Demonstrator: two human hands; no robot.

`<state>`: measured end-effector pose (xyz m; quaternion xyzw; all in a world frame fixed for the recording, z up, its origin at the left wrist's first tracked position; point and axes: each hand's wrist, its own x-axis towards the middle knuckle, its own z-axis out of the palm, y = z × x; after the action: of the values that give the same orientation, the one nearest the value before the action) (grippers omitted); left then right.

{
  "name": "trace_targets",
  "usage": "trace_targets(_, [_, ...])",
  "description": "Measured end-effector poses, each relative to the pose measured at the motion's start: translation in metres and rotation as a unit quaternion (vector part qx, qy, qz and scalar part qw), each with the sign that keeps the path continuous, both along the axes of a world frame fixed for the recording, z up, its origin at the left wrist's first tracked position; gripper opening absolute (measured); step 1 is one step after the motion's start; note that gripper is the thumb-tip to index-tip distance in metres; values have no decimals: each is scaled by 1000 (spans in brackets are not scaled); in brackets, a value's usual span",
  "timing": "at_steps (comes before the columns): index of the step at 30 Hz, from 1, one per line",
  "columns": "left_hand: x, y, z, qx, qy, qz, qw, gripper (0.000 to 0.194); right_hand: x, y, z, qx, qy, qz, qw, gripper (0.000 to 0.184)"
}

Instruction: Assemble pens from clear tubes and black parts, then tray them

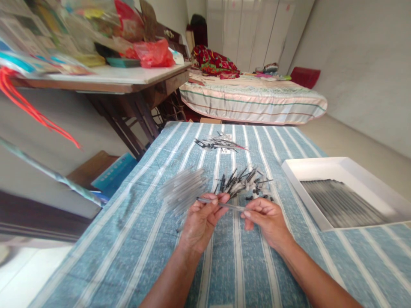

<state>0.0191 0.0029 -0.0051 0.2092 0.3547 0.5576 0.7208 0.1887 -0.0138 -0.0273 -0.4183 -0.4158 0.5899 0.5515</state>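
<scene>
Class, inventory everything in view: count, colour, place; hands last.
Striped cloth-covered table: 1, blue-white, centre
Slim plastic tube: 1, translucent grey, between hands
Long plastic tubes: many, translucent grey, left pile
Short slim pieces: many, black, clear, middle heap
Thin pieces: many, mostly black, far pile
Shallow open box: 1, white, table's right
Slim rods: many, dark grey, inside box
Desk: 1, white-topped, upper left
Plastic bags: several, red, clear, on desk
Bed: 1, pale striped, beyond table
Floral blanket: 1, red, on bed
Left hand, right hand: 1 each, on tube

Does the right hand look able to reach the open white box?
Probably yes: only striped tablecloth separates the right hand from the white box, though that hand holds a translucent tube.
</scene>
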Motion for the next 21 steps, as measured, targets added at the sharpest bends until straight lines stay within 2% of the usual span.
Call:
trace_targets(13, [6,-2,-5,-7,-8,31,999,12,-9,-4,-1,-4,-4,-55,998,21])
trace_targets(21, [8,-3,-7,-13,-19,48,999,12,-12,-5,-1,9,-9,-55,998,21])
